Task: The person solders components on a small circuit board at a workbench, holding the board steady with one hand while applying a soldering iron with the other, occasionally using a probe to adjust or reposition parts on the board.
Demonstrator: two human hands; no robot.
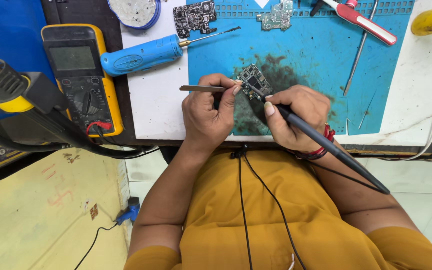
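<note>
At the far left of the frame we note the yellow-cased multimeter (82,75), hard plastic with a grey screen and round dial, lying on the dark bench edge with its leads trailing off below. Just right of it, at upper left centre, lies the blue electric screwdriver (143,54), smooth moulded plastic with a thin metal bit, resting on the white tabletop (151,110). Moving to centre, our left hand (207,112) is curled closed around flat metal tweezers (202,88), whose blunt end projects leftward; the fingertips press against the small circuit board (254,80). That board, a dark rectangular piece dense with metal shields and components, sits at frame centre on the blue silicone work mat (306,50), over a blackened, stained patch. Our right hand (296,117) is closed in a pen grip on the slim black soldering iron (326,145), its tip touching the board's lower edge and its handle running toward the lower right. We judge the work to be midway: the board is stripped out and under the tip, while two further bare boards (194,16) at the top of the mat lie untouched. At upper right rest a red-and-white handled tool (366,22) and a thin metal pick (358,55).
</note>
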